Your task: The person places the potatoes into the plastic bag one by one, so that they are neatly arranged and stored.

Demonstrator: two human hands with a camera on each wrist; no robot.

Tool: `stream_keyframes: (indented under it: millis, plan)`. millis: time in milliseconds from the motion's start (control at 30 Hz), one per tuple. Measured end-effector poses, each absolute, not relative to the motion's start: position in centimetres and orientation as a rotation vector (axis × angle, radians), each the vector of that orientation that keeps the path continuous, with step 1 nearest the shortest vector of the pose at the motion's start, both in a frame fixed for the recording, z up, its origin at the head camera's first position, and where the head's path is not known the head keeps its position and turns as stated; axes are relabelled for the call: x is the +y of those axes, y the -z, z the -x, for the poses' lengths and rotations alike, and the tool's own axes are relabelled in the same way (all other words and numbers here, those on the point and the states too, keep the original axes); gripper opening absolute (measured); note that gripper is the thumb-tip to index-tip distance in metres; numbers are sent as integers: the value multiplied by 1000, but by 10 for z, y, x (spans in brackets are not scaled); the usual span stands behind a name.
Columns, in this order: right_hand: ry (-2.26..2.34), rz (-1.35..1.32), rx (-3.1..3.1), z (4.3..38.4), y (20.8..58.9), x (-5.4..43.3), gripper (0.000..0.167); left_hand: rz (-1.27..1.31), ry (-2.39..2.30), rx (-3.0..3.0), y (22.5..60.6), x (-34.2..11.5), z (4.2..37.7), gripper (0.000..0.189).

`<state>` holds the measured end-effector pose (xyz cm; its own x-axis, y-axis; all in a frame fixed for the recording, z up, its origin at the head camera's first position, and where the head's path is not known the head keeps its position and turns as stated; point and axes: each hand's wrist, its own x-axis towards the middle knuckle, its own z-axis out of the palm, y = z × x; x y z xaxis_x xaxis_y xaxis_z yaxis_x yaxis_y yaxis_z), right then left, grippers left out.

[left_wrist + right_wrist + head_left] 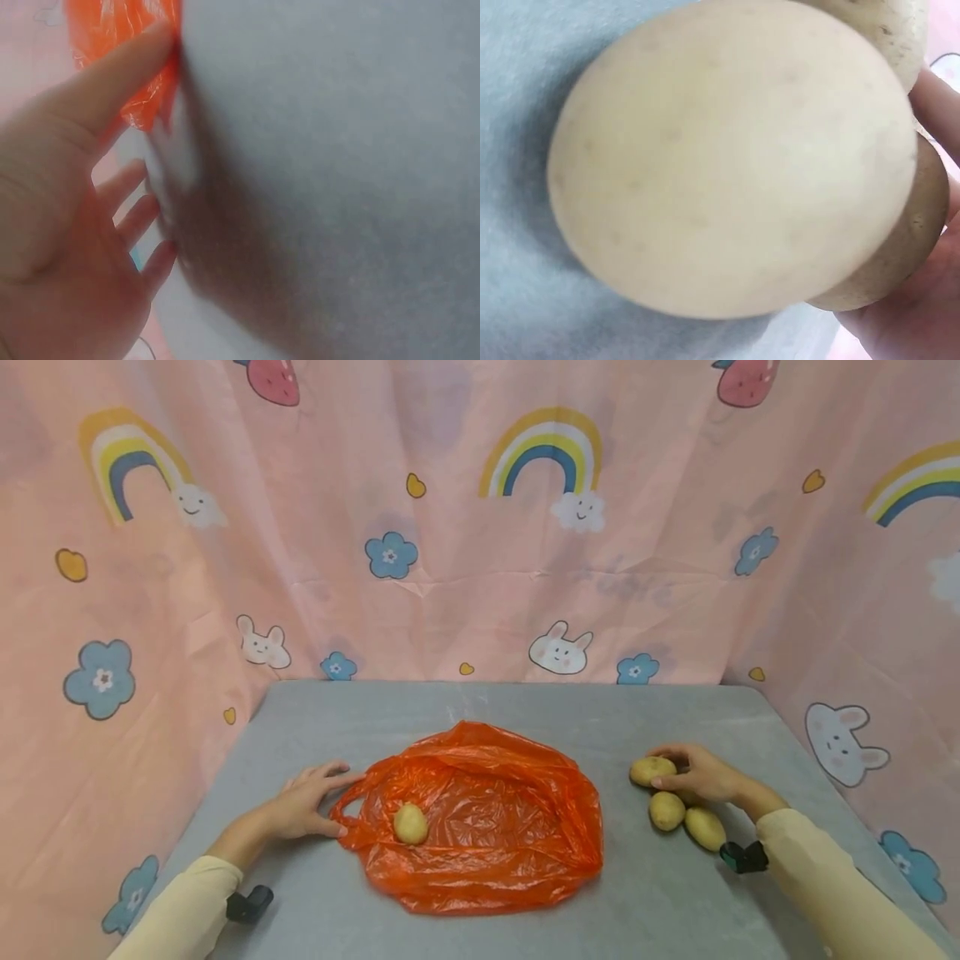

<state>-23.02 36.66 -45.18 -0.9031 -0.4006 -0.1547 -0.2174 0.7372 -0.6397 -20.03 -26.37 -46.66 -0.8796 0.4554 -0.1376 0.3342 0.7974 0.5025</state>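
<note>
An orange plastic bag [495, 881] lies spread on the table, its mouth opened out. One potato [410, 823] rests on the plastic near the bag's left end. At the bag's left handle, my left hand [303, 802] touches the plastic with fingertips and thumb, spread apart. The left wrist view shows the thumb [112, 79] over the orange plastic and the other fingers extended. My right hand [701, 774] grips a potato [649, 771] between thumb and fingers. Close below it lie two more potatoes, a rounder one [667, 811] and a longer one [705, 828].
The grey table [525, 935] has a pink patterned curtain [465, 610] along its back and sides. Black wrist straps with devices [250, 905] sit on both forearms. In the right wrist view a large potato [727, 165] covers most of the picture.
</note>
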Motion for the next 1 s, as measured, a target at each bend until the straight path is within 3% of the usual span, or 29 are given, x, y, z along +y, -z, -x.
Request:
stream_keyframes:
  millis: [333, 1000]
  plan:
    - [978, 495, 2798, 231, 438, 360, 49, -619, -639, 2715, 460, -260, 199, 82]
    - [1190, 561, 2827, 232, 406, 299, 46, -562, -646, 2690, 462, -261, 199, 83]
